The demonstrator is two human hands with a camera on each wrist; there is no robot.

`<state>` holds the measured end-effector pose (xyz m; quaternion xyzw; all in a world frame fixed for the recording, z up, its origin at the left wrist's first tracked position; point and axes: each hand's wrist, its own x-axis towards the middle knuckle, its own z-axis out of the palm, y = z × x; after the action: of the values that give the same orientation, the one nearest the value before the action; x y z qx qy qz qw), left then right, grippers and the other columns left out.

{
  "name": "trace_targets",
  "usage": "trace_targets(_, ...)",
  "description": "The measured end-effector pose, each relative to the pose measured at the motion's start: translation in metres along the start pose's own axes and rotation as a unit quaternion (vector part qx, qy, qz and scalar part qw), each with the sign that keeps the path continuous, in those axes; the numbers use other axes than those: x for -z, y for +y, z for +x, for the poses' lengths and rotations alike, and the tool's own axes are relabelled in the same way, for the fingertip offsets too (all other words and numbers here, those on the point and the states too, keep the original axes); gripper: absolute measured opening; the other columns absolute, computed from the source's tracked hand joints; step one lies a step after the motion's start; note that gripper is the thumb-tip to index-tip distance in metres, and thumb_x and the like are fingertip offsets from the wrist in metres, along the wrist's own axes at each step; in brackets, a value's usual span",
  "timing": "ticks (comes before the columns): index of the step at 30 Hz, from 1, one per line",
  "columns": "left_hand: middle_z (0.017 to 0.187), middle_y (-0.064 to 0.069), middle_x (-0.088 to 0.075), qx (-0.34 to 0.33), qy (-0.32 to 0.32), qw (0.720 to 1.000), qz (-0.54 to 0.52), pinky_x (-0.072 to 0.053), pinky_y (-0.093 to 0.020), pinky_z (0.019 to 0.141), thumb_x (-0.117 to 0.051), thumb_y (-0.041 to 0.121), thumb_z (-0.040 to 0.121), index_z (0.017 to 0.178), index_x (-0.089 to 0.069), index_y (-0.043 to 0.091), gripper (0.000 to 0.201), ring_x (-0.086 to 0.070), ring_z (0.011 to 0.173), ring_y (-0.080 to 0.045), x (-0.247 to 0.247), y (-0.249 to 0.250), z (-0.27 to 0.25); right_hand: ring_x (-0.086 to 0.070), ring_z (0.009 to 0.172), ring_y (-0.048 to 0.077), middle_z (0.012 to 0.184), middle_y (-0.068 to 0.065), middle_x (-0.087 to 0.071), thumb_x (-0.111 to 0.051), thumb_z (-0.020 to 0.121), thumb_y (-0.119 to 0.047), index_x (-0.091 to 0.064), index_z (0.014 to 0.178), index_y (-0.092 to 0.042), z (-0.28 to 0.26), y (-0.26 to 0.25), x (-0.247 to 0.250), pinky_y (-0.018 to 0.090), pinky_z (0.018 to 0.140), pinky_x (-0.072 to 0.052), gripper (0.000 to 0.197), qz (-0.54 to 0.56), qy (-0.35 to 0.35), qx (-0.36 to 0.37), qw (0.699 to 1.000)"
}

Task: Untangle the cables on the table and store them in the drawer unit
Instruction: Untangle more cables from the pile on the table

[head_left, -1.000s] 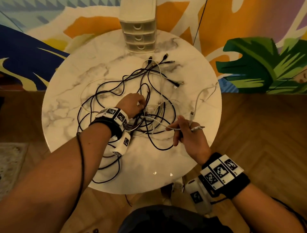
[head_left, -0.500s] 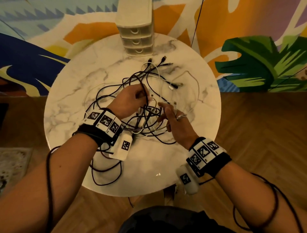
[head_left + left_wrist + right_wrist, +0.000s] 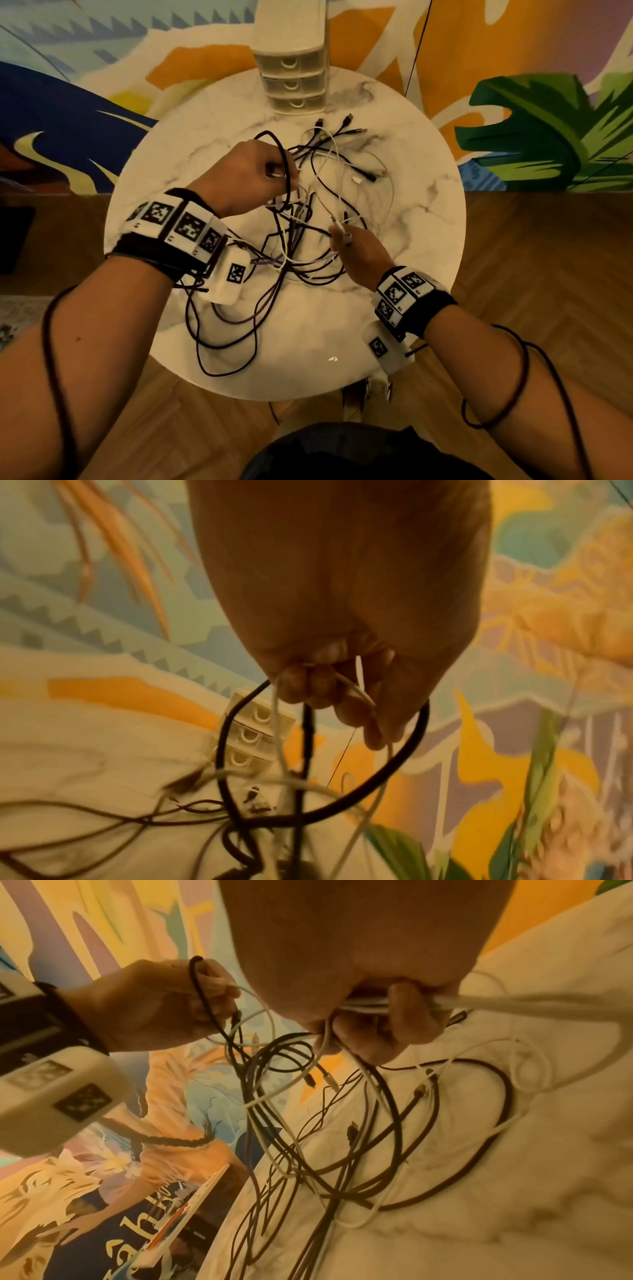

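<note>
Head view: the cables (image 3: 301, 240) lie in one knot at the middle of the round marble table (image 3: 428, 212), with several plug ends fanned out toward the far side. The drawer unit (image 3: 291, 82) stands at the far edge with all three drawers closed. The left hand (image 3: 253, 174) is raised over the knot, fingers curled round a black loop and a white strand. The right hand (image 3: 356, 246), near and to the right, pinches a white cable end.

Left wrist view: the fingers (image 3: 308, 688) are clenched on a black cable (image 3: 394, 764) that arcs below them, with white strands passing through the same grasp. The closed drawers (image 3: 253, 739) show beyond.

Right wrist view: the right hand (image 3: 377, 1020) grips a white cable (image 3: 514, 1007) running off to the right; the tangle hangs and spreads over the table below.

Assessment: the step in hand is untangling, at an early stage; nothing is stored. The next move likely calls for drawing the white cable free while the left hand holds the black loop clear, without tightening the knot.
</note>
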<state>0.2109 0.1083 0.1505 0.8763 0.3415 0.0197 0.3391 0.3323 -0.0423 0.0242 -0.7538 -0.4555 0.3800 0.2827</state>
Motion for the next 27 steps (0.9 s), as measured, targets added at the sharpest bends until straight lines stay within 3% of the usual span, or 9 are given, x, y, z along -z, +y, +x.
trace_targets(3, 0.076, -0.010, -0.066, -0.005, 0.036, 0.999, -0.006, -0.047, -0.034, 0.067, -0.065, 0.017, 0.086, 0.083, -0.069, 0.017, 0.005, -0.060, 0.071, -0.022, 0.007, -0.002, 0.001, -0.051, 0.071, 0.023, 0.073, 0.002, -0.055, -0.029, 0.101, -0.035, -0.060, 0.083, -0.012, 0.005, 0.011, 0.003, 0.035, 0.068, -0.040, 0.043, 0.020, 0.024, -0.022, 0.999)
trace_targets(6, 0.068, -0.002, -0.058, 0.011, 0.040, 0.993, 0.114, -0.040, -0.032, 0.057, -0.061, 0.021, 0.088, 0.087, -0.069, 0.014, 0.011, -0.053, 0.064, -0.020, 0.005, -0.009, 0.002, -0.046, 0.060, 0.016, 0.066, -0.004, -0.050, -0.030, 0.101, -0.034, -0.062, 0.090, -0.014, 0.009, 0.021, 0.004, 0.031, 0.062, -0.035, 0.040, 0.047, 0.062, -0.029, 0.997)
trace_targets(9, 0.085, -0.005, -0.065, 0.057, -0.014, 0.969, 0.239, -0.041, -0.030, 0.063, -0.056, 0.034, 0.089, 0.091, -0.069, 0.019, 0.020, -0.057, 0.078, -0.025, 0.004, -0.019, 0.002, -0.044, 0.058, 0.010, 0.061, -0.010, -0.047, -0.033, 0.101, -0.036, -0.062, 0.082, -0.020, 0.005, 0.021, 0.006, 0.031, 0.066, -0.036, 0.038, 0.120, 0.057, -0.031, 0.991)
trace_targets(11, 0.092, -0.009, -0.065, 0.072, 0.005, 0.958, 0.277, -0.042, -0.031, 0.063, -0.055, 0.036, 0.089, 0.092, -0.069, 0.021, 0.021, -0.058, 0.081, -0.029, 0.011, -0.021, -0.001, -0.046, 0.061, 0.013, 0.061, -0.010, -0.047, -0.032, 0.101, -0.038, -0.059, 0.077, -0.021, 0.002, 0.019, 0.004, 0.032, 0.068, -0.037, 0.040, 0.091, 0.022, -0.034, 0.995)
trace_targets(15, 0.094, -0.014, -0.065, 0.059, 0.095, 0.919, 0.377, -0.041, -0.032, 0.063, -0.054, 0.035, 0.089, 0.100, -0.070, 0.022, 0.023, -0.059, 0.082, -0.036, 0.025, -0.014, -0.007, -0.059, 0.078, 0.028, 0.076, 0.000, -0.061, -0.029, 0.101, -0.037, -0.060, 0.108, -0.018, 0.001, 0.024, 0.001, 0.036, 0.072, -0.046, 0.037, 0.035, 0.068, -0.057, 0.995)
trace_targets(17, 0.094, -0.012, -0.065, 0.054, 0.092, 0.924, 0.368, -0.043, -0.032, 0.063, -0.054, 0.039, 0.089, 0.098, -0.069, 0.024, 0.023, -0.059, 0.082, -0.034, 0.025, -0.010, -0.011, -0.059, 0.079, 0.032, 0.089, 0.010, -0.066, -0.028, 0.101, -0.037, -0.053, 0.118, -0.019, 0.000, 0.023, 0.004, 0.040, 0.073, -0.049, 0.035, 0.037, 0.128, -0.057, 0.989)
trace_targets(20, 0.092, -0.005, -0.067, 0.019, 0.035, 0.950, 0.310, -0.046, -0.032, 0.063, -0.053, 0.038, 0.088, 0.092, -0.068, 0.025, 0.020, -0.060, 0.081, -0.028, 0.006, -0.005, -0.019, -0.058, 0.064, 0.024, 0.068, -0.002, -0.058, -0.028, 0.101, -0.038, -0.050, 0.119, -0.030, -0.004, 0.001, 0.010, 0.043, 0.063, -0.051, 0.030, 0.104, 0.191, 0.036, 0.975)
trace_targets(24, 0.102, 0.001, -0.066, -0.011, -0.055, 0.961, 0.271, -0.044, -0.031, 0.068, -0.047, 0.036, 0.091, 0.102, -0.066, 0.030, 0.023, -0.060, 0.093, -0.023, -0.029, 0.009, -0.023, -0.047, 0.047, 0.005, 0.053, -0.014, -0.053, -0.033, 0.102, -0.033, -0.055, 0.121, -0.029, -0.005, -0.030, 0.011, 0.022, 0.049, -0.040, 0.030, 0.204, 0.088, 0.147, 0.964)
trace_targets(27, 0.095, -0.002, -0.064, -0.036, -0.064, 0.961, 0.268, -0.039, -0.029, 0.063, -0.046, 0.033, 0.092, 0.101, -0.067, 0.025, 0.024, -0.059, 0.090, -0.024, -0.040, 0.015, -0.023, -0.048, 0.047, 0.005, 0.055, -0.011, -0.053, -0.034, 0.102, -0.030, -0.057, 0.101, -0.027, -0.003, -0.037, 0.010, 0.030, 0.053, -0.042, 0.023, 0.164, 0.043, 0.164, 0.972)
